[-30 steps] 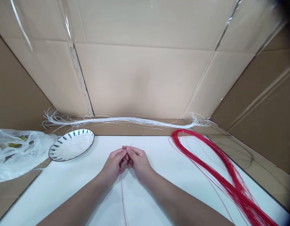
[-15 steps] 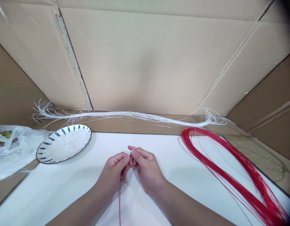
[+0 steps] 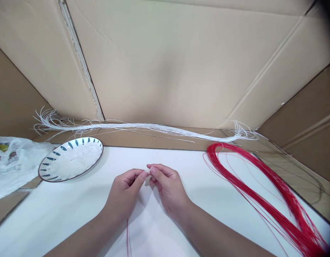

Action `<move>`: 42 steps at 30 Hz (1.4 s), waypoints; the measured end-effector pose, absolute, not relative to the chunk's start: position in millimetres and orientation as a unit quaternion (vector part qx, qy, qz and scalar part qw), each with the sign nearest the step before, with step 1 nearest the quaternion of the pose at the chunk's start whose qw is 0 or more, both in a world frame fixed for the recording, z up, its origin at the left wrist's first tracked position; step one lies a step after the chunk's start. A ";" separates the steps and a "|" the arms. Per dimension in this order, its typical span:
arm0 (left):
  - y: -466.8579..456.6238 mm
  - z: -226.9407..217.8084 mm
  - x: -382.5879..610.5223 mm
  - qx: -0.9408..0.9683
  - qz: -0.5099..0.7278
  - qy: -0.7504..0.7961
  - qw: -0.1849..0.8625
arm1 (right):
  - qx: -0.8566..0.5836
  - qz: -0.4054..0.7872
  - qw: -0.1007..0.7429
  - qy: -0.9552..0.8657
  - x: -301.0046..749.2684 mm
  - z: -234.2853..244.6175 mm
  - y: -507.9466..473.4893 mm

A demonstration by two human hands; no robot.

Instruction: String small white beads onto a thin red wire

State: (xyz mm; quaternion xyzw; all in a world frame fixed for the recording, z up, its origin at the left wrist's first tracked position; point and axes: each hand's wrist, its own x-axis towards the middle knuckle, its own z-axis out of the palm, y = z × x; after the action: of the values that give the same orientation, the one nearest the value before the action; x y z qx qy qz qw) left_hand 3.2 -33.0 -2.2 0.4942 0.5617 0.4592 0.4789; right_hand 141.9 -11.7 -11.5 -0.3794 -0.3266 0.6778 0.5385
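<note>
Over the white tabletop, my left hand point(image 3: 126, 191) and my right hand point(image 3: 168, 187) meet almost fingertip to fingertip, each in a pinch of thumb and forefinger. A thin red cord point(image 3: 127, 237) hangs from under my left hand toward the bottom edge. Between the two pinches a short bit of thin strand shows, partly red and partly pale. Its exact form is too small to tell, and my fingers hide most of it.
An oval plate point(image 3: 44, 176) with blue dashes holds small clear pieces at the left, beside a plastic bag point(image 3: 12, 175). A white strand bundle point(image 3: 143, 125) lies along the cardboard wall point(image 3: 165, 71). Looped red cords point(image 3: 250, 194) lie at the right.
My left hand has shifted slightly left and its fingertips have drawn a little apart from the right hand's. The hanging red cord has moved left with it.
</note>
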 end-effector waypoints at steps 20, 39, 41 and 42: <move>-35.6 4.7 6.7 0.497 0.454 0.571 0.470 | -0.408 0.673 0.517 -0.337 143.4 -13.8 -12.1; -35.6 -3.0 3.1 0.497 0.452 0.571 0.471 | -0.380 0.690 0.520 -0.330 144.3 -18.7 -9.4; -35.1 -3.8 2.7 0.492 0.455 0.574 0.470 | -0.363 0.699 0.538 -0.299 145.1 -18.6 -8.8; -34.8 -4.2 2.3 0.489 0.455 0.578 0.468 | -0.358 0.699 0.547 -0.289 145.5 -18.3 -8.7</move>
State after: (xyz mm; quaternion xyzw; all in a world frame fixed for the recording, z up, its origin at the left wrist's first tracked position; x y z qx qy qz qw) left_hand 2.3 -34.8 -4.2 0.4894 0.5783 0.4553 0.4678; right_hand 145.5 -8.7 -18.3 -0.3577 -0.2894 0.6994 0.5469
